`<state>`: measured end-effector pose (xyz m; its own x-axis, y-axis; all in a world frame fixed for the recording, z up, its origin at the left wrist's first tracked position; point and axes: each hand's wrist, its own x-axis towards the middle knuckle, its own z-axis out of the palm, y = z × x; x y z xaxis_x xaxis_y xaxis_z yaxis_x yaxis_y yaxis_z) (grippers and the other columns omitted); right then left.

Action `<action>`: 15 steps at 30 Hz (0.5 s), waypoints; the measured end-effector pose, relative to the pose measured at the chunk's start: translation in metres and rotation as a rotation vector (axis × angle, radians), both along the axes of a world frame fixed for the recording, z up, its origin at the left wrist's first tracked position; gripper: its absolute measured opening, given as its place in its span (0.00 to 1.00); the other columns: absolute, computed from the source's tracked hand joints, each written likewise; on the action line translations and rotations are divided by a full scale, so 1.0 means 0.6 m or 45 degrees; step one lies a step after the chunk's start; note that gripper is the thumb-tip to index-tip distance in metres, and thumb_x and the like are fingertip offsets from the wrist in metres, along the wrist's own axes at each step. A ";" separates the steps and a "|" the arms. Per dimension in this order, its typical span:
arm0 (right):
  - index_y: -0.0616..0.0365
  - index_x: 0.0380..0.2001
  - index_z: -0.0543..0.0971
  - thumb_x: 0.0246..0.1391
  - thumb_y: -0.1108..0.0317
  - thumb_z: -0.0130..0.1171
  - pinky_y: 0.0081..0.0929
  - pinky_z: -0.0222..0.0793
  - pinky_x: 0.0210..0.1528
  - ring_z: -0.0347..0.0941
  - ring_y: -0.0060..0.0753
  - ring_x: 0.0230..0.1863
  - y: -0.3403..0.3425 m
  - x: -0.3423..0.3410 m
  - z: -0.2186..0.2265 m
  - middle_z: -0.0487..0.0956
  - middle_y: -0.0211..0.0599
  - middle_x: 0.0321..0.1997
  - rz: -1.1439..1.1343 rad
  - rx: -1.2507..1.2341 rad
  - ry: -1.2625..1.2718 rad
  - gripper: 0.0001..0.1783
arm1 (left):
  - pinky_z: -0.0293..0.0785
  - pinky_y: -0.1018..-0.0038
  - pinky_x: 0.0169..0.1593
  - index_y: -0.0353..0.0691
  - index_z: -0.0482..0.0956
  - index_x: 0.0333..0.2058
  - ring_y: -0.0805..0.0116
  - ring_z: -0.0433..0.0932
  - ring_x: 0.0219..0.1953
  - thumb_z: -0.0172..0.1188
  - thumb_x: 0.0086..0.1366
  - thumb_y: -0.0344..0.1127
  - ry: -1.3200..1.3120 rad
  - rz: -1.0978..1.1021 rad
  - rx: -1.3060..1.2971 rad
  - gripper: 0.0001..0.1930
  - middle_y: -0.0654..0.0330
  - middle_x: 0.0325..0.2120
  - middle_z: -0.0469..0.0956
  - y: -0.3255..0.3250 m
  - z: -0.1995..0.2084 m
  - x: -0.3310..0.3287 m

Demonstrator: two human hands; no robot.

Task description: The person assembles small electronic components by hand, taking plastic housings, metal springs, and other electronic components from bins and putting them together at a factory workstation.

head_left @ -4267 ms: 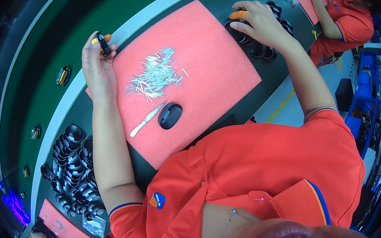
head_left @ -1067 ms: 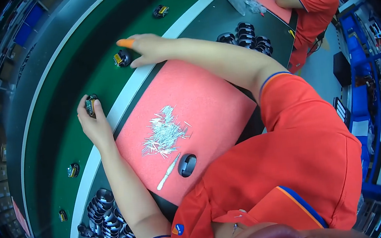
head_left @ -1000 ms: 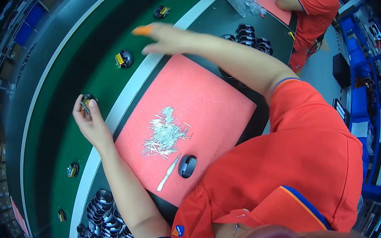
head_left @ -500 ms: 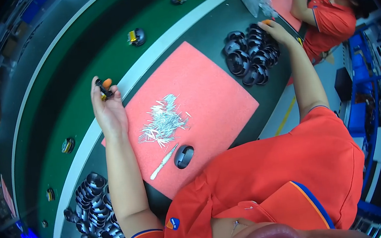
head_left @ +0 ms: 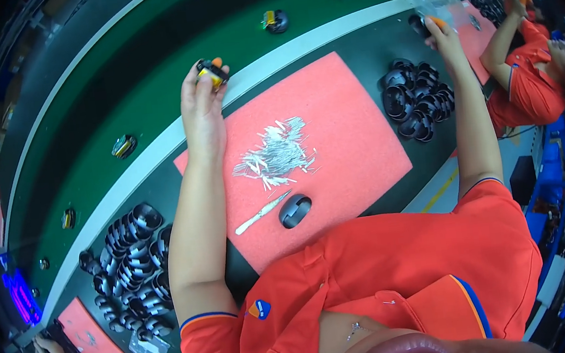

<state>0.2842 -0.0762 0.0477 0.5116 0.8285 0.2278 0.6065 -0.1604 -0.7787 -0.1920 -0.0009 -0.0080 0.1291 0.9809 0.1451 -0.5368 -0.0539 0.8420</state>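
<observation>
A small black and yellow part [head_left: 212,72] is gripped between the fingers of the left hand [head_left: 201,105], held over the pale edge of the worktop [head_left: 154,149] beside the green belt [head_left: 166,71]. A small dark part [head_left: 418,23] is grasped by the right hand [head_left: 439,32], next to a clear plastic bag [head_left: 452,0]. Silver pins [head_left: 274,155] are heaped on the pink mat [head_left: 340,135], near a black shell [head_left: 295,210].
</observation>
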 end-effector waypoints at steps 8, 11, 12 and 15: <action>0.66 0.53 0.70 0.58 0.57 0.56 0.22 0.70 0.46 0.77 0.26 0.41 0.086 -0.422 0.007 0.78 0.38 0.43 0.846 0.029 0.462 0.26 | 0.71 0.76 0.52 0.36 0.68 0.54 0.72 0.74 0.47 0.57 0.65 0.34 0.048 0.069 -0.067 0.20 0.59 0.46 0.73 0.001 -0.011 -0.009; 0.66 0.52 0.70 0.57 0.62 0.59 0.21 0.68 0.48 0.76 0.25 0.43 0.113 -0.504 -0.019 0.77 0.39 0.44 0.863 0.071 0.445 0.24 | 0.73 0.75 0.52 0.35 0.68 0.55 0.72 0.75 0.46 0.56 0.66 0.34 0.003 0.039 -0.116 0.20 0.59 0.45 0.74 0.002 -0.013 -0.013; 0.66 0.51 0.71 0.56 0.63 0.59 0.20 0.67 0.49 0.75 0.25 0.44 0.127 -0.519 -0.032 0.78 0.39 0.43 0.835 0.139 0.436 0.23 | 0.73 0.75 0.52 0.35 0.67 0.56 0.72 0.75 0.47 0.56 0.66 0.34 0.004 0.014 -0.124 0.21 0.58 0.46 0.74 0.001 -0.013 -0.014; 0.66 0.50 0.71 0.55 0.64 0.60 0.21 0.66 0.49 0.75 0.25 0.45 0.142 -0.544 -0.044 0.78 0.39 0.43 0.835 0.198 0.399 0.23 | 0.73 0.74 0.52 0.32 0.65 0.58 0.71 0.75 0.47 0.55 0.66 0.34 0.003 0.014 -0.152 0.23 0.57 0.47 0.74 0.006 -0.021 -0.020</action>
